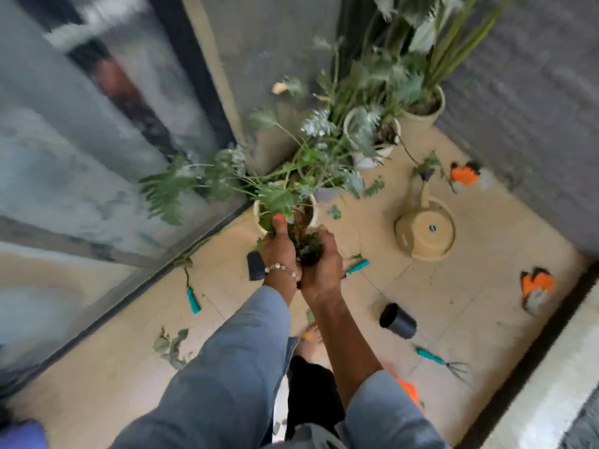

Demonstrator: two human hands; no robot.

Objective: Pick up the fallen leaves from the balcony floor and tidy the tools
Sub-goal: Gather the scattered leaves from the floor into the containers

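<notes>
Step in hand: leaf collection. My left hand (pixel 278 251) and right hand (pixel 321 260) together clasp a bunch of gathered leaves (pixel 304 246) at 12 o'clock. Loose leaves (pixel 171 346) lie on the floor at 8 o'clock. Next move, in my judgement: deposit the bunch; no bin is visible.
</notes>
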